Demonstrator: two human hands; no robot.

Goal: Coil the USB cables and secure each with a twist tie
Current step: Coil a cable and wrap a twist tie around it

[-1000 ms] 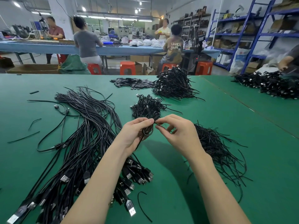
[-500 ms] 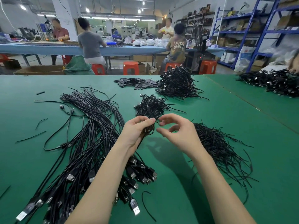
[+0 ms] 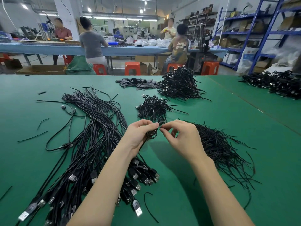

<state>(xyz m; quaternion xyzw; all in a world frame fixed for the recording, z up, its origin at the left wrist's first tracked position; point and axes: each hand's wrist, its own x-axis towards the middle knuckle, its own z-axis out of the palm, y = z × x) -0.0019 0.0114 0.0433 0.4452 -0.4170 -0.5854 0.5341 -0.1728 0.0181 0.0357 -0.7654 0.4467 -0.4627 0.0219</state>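
Coiled cable (image 3: 152, 133) (black) pinched between both hands' grips

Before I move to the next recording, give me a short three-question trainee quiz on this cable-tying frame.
1. True or false: the left hand holds a coiled cable above the green table.
2. Multiple choice: the loose pile of twist ties lies A) under the left forearm, B) beside the right hand, on its right, C) at the far left edge of the table.
3. Fill in: the uncoiled cables on the left end nearest the camera in silver USB ______.

Key: 1 true. 2 B. 3 plugs.
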